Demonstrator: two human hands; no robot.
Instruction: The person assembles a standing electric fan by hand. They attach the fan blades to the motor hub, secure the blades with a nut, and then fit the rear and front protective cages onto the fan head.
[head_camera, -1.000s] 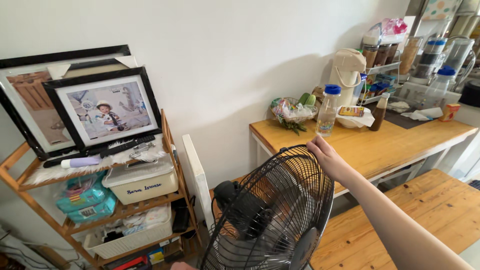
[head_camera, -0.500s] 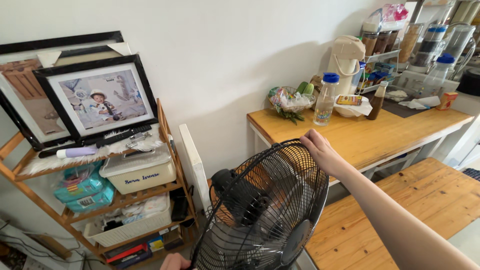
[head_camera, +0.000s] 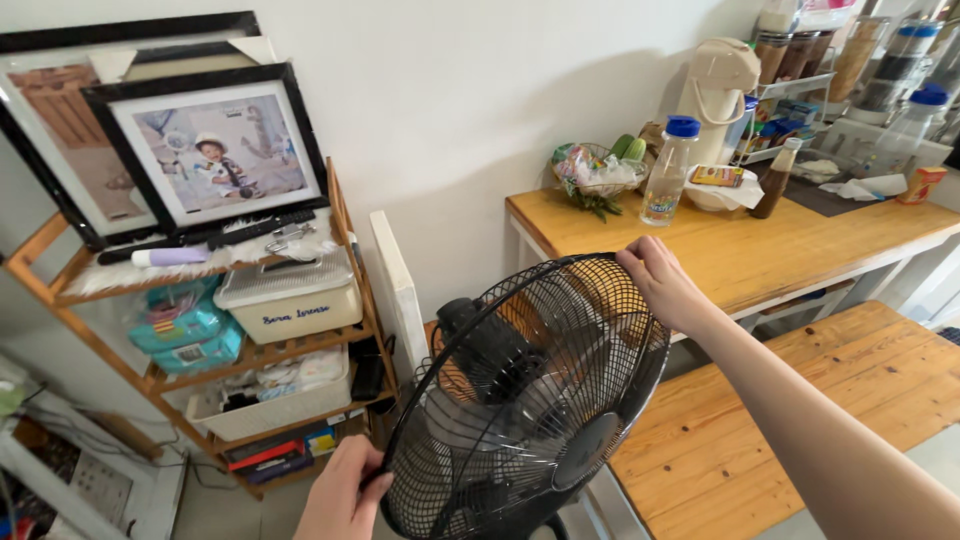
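Gripping the black fan (head_camera: 525, 400) at lower centre of the frame, the right hand (head_camera: 665, 285) has its fingers curled over the top right of the grille rim, while the left hand (head_camera: 340, 495) closes round the lower left rim. With both hands set, the hold looks complete, though the fan's base is out of view, so whether it is lifted or standing cannot be told. It sits between the shelf (head_camera: 345, 215) at left and the table (head_camera: 760, 255) at right.
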